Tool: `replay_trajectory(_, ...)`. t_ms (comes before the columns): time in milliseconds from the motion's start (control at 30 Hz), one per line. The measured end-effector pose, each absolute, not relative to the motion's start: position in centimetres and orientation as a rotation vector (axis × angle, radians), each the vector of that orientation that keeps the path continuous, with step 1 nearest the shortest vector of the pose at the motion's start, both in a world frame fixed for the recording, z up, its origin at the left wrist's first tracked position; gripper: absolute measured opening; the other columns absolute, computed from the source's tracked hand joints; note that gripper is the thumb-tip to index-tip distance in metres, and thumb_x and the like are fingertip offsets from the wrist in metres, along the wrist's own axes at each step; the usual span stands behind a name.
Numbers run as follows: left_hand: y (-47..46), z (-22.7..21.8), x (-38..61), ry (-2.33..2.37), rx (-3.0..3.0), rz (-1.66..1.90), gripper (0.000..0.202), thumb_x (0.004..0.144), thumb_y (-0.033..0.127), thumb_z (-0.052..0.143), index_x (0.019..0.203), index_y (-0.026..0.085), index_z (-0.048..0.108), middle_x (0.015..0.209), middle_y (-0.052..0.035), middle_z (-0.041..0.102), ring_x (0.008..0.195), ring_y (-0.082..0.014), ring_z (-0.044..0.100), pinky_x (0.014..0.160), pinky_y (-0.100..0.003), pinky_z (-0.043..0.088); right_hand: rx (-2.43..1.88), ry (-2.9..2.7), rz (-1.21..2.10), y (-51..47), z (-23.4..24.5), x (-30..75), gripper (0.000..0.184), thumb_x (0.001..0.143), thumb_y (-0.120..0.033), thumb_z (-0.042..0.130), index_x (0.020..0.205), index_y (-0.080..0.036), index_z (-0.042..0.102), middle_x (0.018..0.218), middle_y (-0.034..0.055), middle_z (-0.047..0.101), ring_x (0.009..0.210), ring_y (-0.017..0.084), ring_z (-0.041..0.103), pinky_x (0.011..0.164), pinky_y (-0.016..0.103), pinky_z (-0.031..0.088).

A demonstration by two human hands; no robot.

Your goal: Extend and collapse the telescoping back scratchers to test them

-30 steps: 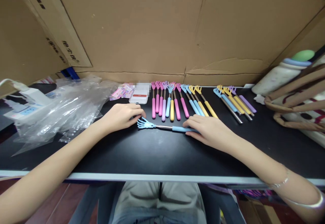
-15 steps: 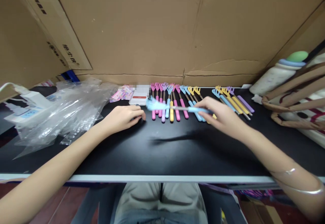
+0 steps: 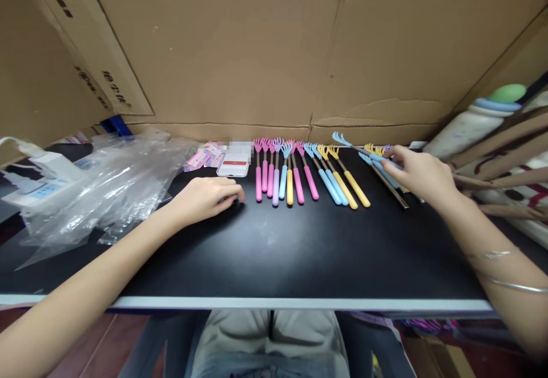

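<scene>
My right hand is closed on a blue back scratcher, whose claw points left and stands a little above the table. Its handle is mostly hidden in my fingers. Directly under it lies the right-hand group of back scratchers, with yellow claws and a metal rod end showing; my hand covers part of this group. My left hand rests on the black table with its fingers curled together, holding nothing visible. To its right lies a row of pink, purple, blue and yellow back scratchers, claws toward the back.
A phone and small pink printed cards lie behind my left hand. Clear plastic bags and a white power strip occupy the left. A bottle and a bag stand right. Cardboard walls the back.
My right hand has carried the blue back scratcher right and back, from in front of the row to over the right-hand group. My left hand has stayed in place.
</scene>
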State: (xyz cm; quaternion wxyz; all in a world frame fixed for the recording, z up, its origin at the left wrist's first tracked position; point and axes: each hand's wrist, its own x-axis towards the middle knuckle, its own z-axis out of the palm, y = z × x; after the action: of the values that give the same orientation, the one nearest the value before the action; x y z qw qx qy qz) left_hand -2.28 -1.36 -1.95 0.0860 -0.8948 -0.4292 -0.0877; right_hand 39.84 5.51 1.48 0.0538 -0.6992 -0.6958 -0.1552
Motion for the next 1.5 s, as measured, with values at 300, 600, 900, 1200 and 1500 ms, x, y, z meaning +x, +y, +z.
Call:
replay_trajectory(300,-1.4,-1.9,-2.3,-1.263,-2.655,-0.260,0.024,0.089,0.020,0.036,0.095,0.025,0.059,0.094,0.0031,0.067,0.083,-0.0120,0.061,0.064,-0.020,0.039,-2.325,-2.103,-0.414,5.3,0.8,39.4,0.049,0.089,-0.049,0.025,0.118,-0.017,0.048,0.098,0.0224,0.065,0.082,0.034,0.062,0.056,0.034,0.032)
replay_trajectory(600,-1.5,-1.8,-2.3,-1.264,-2.643,-0.267,0.025,0.089,0.021,0.037,0.094,0.026,0.061,0.091,0.0036,0.067,0.081,-0.0115,0.061,0.063,-0.020,0.039,-2.260,-2.177,-0.428,5.3,0.1,39.1,0.043,0.087,-0.044,0.030,0.115,-0.018,0.049,0.096,0.0212,0.066,0.080,0.032,0.061,0.055,0.033,0.031)
replay_trajectory(900,-1.5,-1.9,-2.2,-1.253,-2.642,-0.283,0.026,0.090,0.023,0.037,0.090,0.025,0.063,0.089,0.0030,0.067,0.079,-0.0106,0.061,0.063,-0.019,0.040,-2.008,-2.320,-0.245,6.1,-1.1,39.4,0.030,0.082,-0.041,0.045,0.103,-0.022,0.053,0.085,0.0043,0.067,0.080,0.023,0.060,0.058,0.029,0.034)
replay_trajectory(1200,-1.5,-1.9,-2.3,-1.222,-2.639,-0.276,0.024,0.090,0.022,0.038,0.091,0.026,0.062,0.091,0.0036,0.066,0.083,-0.0114,0.061,0.064,-0.020,0.039,-1.971,-2.335,-0.144,5.8,-0.2,39.4,0.033,0.084,-0.051,0.044,0.100,-0.023,0.055,0.088,0.0048,0.067,0.077,0.020,0.058,0.057,0.027,0.033)
replay_trajectory(1500,-1.4,-2.0,-2.3,-1.202,-2.653,-0.285,0.021,0.090,0.023,0.041,0.092,0.027,0.062,0.093,0.0036,0.066,0.085,-0.0114,0.061,0.064,-0.020,0.039,-2.139,-2.199,-0.186,6.7,0.3,41.9,0.037,0.082,-0.053,0.047,0.103,-0.024,0.055,0.098,0.0072,0.066,0.084,0.023,0.058,0.058,0.028,0.032)
